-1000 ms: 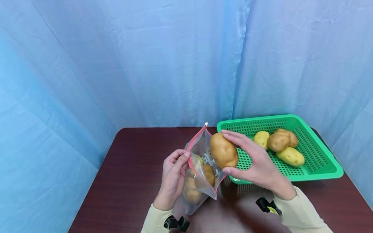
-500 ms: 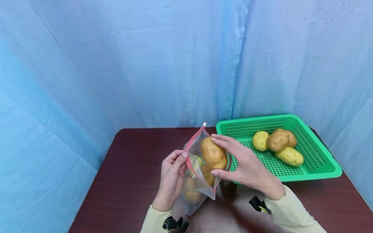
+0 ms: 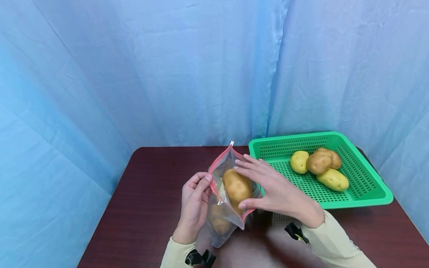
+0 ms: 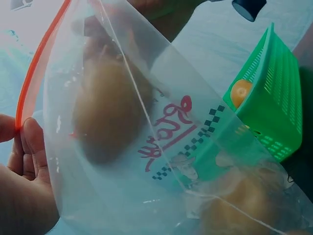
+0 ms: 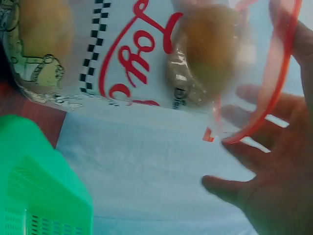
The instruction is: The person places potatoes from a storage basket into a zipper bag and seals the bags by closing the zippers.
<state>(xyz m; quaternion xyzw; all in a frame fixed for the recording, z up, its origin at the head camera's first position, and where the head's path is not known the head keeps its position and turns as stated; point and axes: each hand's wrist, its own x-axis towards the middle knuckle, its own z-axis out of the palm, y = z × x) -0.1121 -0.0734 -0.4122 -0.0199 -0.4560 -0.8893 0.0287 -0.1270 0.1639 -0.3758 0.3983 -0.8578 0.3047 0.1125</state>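
Note:
My left hand (image 3: 196, 203) pinches the red zip edge of a clear zip bag (image 3: 228, 223) between thumb and fingers, its mouth gaping. A large brown potato (image 3: 237, 186) is inside the upper part of the bag, blurred through the plastic in the left wrist view. Lower down, another brown potato (image 3: 219, 219) shows through the film. My right hand (image 3: 278, 190) is at the mouth's right side, fingers spread and fairly straight. In the right wrist view its fingers (image 5: 274, 132) overlap the red edge, apart from the upper potato (image 5: 210, 54). Red lettering (image 5: 129, 54) marks the bag.
A green plastic basket (image 3: 368, 203) stands right of the bag, holding several potatoes, yellow (image 3: 333, 180) and brown (image 3: 319, 162). Dark wooden tabletop (image 3: 151, 201) lies beneath. Blue curtains (image 3: 201, 74) hang behind and at the sides.
The right hand has brought the large brown potato leftward into the bag's mouth and let it go; the potato sits lower inside. The left hand and bag have shifted slightly left.

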